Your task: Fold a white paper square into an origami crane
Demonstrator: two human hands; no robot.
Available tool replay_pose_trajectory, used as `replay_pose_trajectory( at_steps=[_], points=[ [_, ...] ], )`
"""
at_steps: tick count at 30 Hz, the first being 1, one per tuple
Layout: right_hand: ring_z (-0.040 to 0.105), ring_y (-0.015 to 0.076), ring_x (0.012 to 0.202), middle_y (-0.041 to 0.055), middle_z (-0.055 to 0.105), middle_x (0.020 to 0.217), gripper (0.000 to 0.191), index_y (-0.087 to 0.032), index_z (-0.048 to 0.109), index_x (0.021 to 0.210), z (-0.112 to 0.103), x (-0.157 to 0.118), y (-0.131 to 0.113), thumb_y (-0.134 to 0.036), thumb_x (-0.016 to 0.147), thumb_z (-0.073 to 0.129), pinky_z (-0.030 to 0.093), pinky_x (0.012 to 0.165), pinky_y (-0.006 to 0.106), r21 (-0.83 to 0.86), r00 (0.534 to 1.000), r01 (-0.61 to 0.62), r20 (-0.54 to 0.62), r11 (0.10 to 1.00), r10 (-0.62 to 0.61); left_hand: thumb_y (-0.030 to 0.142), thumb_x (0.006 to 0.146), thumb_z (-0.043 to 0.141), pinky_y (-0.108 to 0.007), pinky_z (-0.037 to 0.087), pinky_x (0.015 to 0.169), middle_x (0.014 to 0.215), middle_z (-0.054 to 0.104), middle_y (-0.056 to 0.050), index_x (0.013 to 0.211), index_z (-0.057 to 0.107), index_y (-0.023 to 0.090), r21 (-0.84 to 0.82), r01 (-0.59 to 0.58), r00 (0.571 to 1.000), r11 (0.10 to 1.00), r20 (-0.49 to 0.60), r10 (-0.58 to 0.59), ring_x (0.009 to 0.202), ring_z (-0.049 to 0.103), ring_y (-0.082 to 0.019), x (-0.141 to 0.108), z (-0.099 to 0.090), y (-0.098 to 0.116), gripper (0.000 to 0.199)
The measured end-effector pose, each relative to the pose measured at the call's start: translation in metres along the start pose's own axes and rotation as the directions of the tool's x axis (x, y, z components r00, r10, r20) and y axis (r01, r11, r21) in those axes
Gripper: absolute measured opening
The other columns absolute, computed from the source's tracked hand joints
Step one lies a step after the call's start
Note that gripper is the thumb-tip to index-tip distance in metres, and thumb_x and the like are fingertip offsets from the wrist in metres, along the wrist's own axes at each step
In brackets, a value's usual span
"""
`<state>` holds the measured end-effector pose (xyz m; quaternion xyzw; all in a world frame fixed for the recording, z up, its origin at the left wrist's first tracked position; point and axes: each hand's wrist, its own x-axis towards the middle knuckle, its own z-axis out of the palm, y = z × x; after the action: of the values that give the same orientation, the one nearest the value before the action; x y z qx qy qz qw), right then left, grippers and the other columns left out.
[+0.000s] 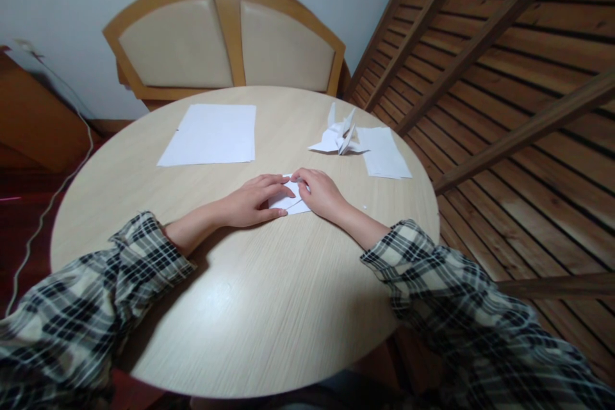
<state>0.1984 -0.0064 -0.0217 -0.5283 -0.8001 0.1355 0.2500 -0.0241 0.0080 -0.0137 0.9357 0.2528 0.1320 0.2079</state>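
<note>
- Pressing on a small folded white paper piece point(300, 206): both hands, near the middle of the round, pale wood-grain bench point(240, 307).
- Left hand point(247, 200): palm down, fingers spread, thumb at the paper's near edge.
- Right hand point(323, 193): fingers curled at the paper's right side; cannot tell if it pinches or only presses.
- Hands close together, paper between, partly covered by fingers.
- Far left of the bench: flat stack of large white paper sheets point(211, 134).
- Far right: pointed, crane-like white folded paper point(339, 138), one or two, cannot tell; smaller white rectangular sheets point(385, 154) just beside it.
- Tiny white scrap point(365, 207) right of the right hand.
</note>
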Motion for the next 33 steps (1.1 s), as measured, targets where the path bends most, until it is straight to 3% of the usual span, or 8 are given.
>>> replay_pose_trajectory(
  at_steps=[4,15,33],
  points=[
    [0.066,0.0226,0.107,0.0097,0.074,0.111,0.026,-0.019,0.065,0.103,-0.001,0.000,-0.001,-0.005,0.089,0.047,0.046,0.101,0.039,-0.013,1.000,-0.007,0.009,1.000,0.007,0.044,0.103,0.046,-0.052,0.030,0.120,0.155,0.046,-0.014,0.129,0.061,0.021,0.013,0.022,1.000,1.000,0.017,-0.022,0.144,0.040,-0.029,0.001,-0.001,0.001,0.038],
    [0.066,0.0223,0.106,0.0085,0.074,0.110,0.026,-0.020,0.065,0.103,0.003,0.001,0.004,-0.006,0.090,0.047,0.046,0.099,0.039,0.001,1.000,0.011,-0.009,1.000,-0.011,0.040,0.100,0.054,-0.053,0.033,0.119,0.156,0.045,-0.014,0.132,0.060,0.021,0.044,-0.026,0.999,0.999,0.021,0.025,0.145,0.040,-0.031,-0.001,-0.001,-0.004,0.038],
    [0.066,0.0224,0.104,0.0099,0.074,0.108,0.025,-0.018,0.064,0.104,0.002,0.000,0.001,-0.006,0.091,0.047,0.046,0.097,0.036,-0.004,1.000,0.008,-0.004,1.000,-0.008,0.051,0.097,0.062,-0.057,0.032,0.121,0.161,0.039,-0.016,0.149,0.049,0.024,0.027,-0.150,0.988,0.988,0.036,0.149,0.150,0.036,-0.032,-0.004,-0.005,-0.021,0.060]
  ],
)
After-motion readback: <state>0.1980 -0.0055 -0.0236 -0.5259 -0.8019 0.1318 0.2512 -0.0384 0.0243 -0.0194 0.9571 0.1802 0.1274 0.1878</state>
